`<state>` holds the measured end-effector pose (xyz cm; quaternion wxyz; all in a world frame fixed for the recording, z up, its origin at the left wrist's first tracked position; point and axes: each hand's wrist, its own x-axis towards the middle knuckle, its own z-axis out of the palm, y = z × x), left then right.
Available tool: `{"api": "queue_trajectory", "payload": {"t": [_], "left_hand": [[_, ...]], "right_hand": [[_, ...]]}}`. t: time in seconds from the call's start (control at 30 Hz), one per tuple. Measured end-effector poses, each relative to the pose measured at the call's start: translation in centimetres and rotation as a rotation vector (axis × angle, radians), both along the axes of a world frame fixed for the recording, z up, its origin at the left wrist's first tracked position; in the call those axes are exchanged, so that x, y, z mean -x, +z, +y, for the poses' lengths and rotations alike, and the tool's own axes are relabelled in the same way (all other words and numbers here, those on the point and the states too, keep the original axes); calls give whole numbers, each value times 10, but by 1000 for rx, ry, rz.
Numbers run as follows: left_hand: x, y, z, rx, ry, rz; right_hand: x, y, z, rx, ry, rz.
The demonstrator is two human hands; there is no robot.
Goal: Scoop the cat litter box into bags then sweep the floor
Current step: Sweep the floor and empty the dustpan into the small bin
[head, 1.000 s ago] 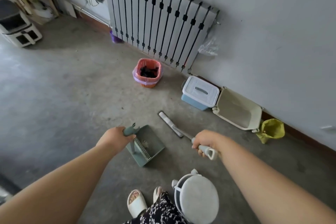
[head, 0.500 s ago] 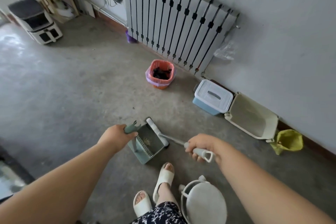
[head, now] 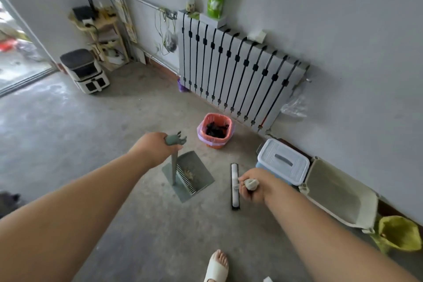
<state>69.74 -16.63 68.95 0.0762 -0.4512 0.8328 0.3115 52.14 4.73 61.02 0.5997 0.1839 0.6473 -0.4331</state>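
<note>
The green dustpan (head: 194, 175) was set on the concrete floor (head: 91, 135) near the middle of the view, with a little litter (head: 190, 173) lying by its comb teeth. The top of its upright handle was gripped by the left hand (head: 155, 149), fingers curled round it. At 3 o'clock of the pan, near but apart from it, the broom head (head: 234, 197) was laid flat on the floor. The broom's handle end was clasped tightly in the right hand (head: 253, 188), held just over the head. At 1 o'clock of the pan a small bin (head: 215, 142) lined with a pink bag was stood, with dark contents inside. At 3 o'clock of the broom head a blue box (head: 282, 161) with a white lid was set by the wall. The beige litter box (head: 338, 199) was placed just beside it at 4 o'clock, and a yellow bag (head: 397, 233) was seen at that box's far corner. A radiator (head: 235, 71) was mounted at 12 o'clock.
</note>
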Motion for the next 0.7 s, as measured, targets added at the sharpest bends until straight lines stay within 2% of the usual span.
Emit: {"api": "queue_trajectory", "payload": {"t": [0.13,0.37,0.6,0.7], "left_hand": [[34,40,-16,84,4,48],[87,86,-29,265,-53,117],[131,68,-31,357,-258,72],[143,47,-37,441,-446,-18]], "right_hand": [[39,14,-13,28,-126,-34],[85,39,-29,53,-53,-75],[105,58,-41,68,13,-72],[106,51,-46,74,10,-74]]}}
